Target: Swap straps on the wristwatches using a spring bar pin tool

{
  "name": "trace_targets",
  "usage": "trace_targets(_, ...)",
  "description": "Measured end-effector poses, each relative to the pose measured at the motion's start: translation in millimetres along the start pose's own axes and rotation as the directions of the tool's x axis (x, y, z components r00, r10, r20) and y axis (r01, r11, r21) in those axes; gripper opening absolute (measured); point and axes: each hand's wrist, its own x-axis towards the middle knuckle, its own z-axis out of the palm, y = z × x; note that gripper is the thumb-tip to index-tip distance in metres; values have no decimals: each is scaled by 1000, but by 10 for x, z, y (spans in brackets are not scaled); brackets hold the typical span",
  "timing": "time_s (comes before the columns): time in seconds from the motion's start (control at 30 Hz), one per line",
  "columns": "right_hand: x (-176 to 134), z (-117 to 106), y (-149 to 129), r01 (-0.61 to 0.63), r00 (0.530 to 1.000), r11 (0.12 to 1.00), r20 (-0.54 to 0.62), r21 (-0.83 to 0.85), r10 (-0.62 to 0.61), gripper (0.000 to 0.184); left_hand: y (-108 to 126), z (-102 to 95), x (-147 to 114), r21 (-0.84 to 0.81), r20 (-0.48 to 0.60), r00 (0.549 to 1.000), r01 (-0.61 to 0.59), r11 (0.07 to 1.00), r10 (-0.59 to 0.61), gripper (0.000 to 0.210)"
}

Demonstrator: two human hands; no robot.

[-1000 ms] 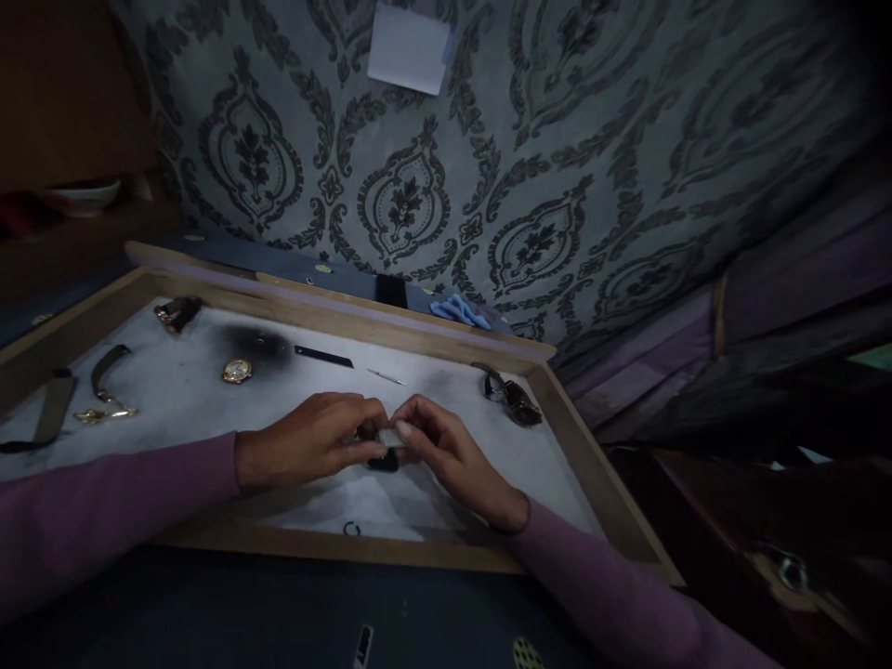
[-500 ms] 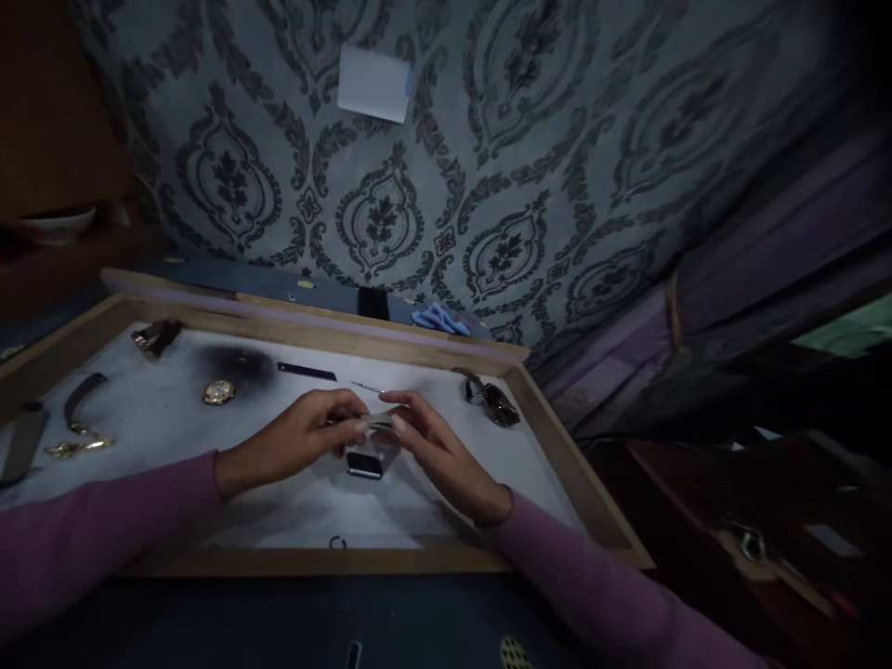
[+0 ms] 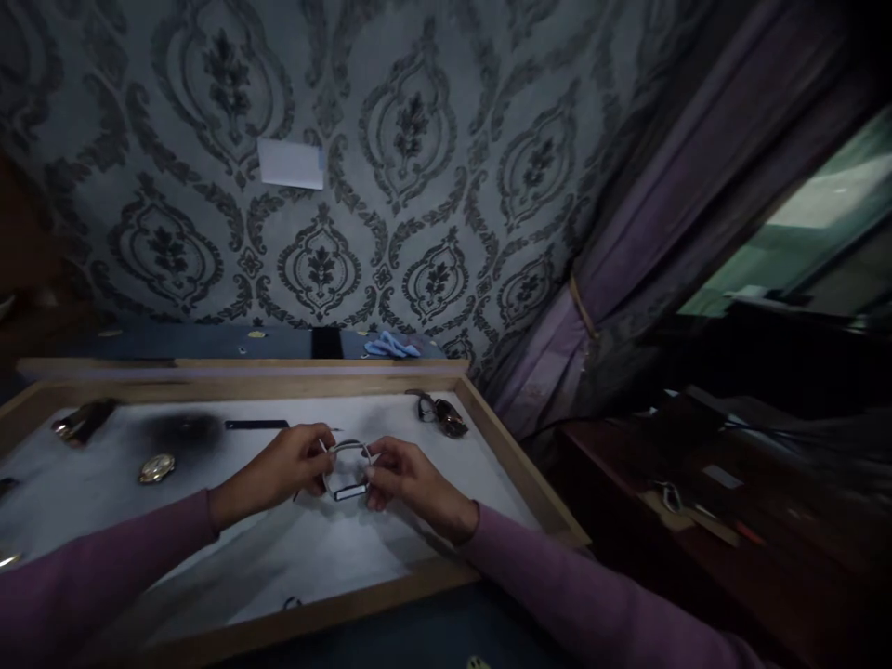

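Note:
Between my two hands is a wristwatch with a light band curved into a loop and a rectangular case at its lower side. My left hand pinches the band's left side, and my right hand grips it on the right. Both hands are above the white floor of a wooden tray. Just beyond them lie a flat black strip and the tip of a thin tool. To the left rests a gold round watch face.
Dark watches lie in the tray's far right corner, another watch at the far left. A small dark ring is by the front rim. Behind the tray are a blue cloth and a black flat object. A curtain hangs right.
The view has turned to the right and tilted. My hands have moved apart, and the watch between them now shows as an open loop with its case turned more edge-on.

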Motion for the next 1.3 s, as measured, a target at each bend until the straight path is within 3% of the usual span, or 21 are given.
trace_targets(0.13,-116,-275,26,54,981,998,-183,-29,-59,48,176,113,442,157,-16,1000,-21,987,24,7)
trace_targets(0.23,-268,-479,19,58,958,998,-278,-40,-67,40,285,203,771,244,-33,999,-10,970,19,10)
trace_targets(0.4,-490,-647,-35,25,948,999,-316,-31,-34,31,406,391,1207,314,-46,999,18,949,-4,19)
trace_targets(0.53,-534,-674,-50,9,955,1000,-297,-17,-14,34,530,461,1305,324,-89,995,-16,946,47,22)
trace_targets(0.6,-536,-686,-38,10,961,1000,-275,-8,-12,38,589,354,1227,330,-111,990,-46,943,87,19)
trace_targets(0.7,-526,-707,-11,5,968,997,-252,-74,-23,41,636,-6,928,318,-159,977,-88,944,144,13)
trace_targets(0.83,-474,-655,-20,88,986,965,-118,-246,-120,38,535,-566,254,297,-217,958,-117,948,186,16)
trace_targets(0.97,-364,-415,-159,165,986,875,92,-455,-138,25,212,-864,-428,303,-278,943,-95,948,183,23)
trace_targets(1.07,-181,-163,-309,259,964,711,217,-654,-152,17,-63,-922,-777,328,-328,929,-60,943,174,27)
trace_targets(1.17,104,76,-399,292,947,398,203,-870,-250,12,-255,-950,-956,570,-410,876,29,821,253,25)
trace_targets(1.3,515,348,-404,219,947,296,130,-930,-293,20,-353,-1047,-993,660,-505,816,156,735,281,21)
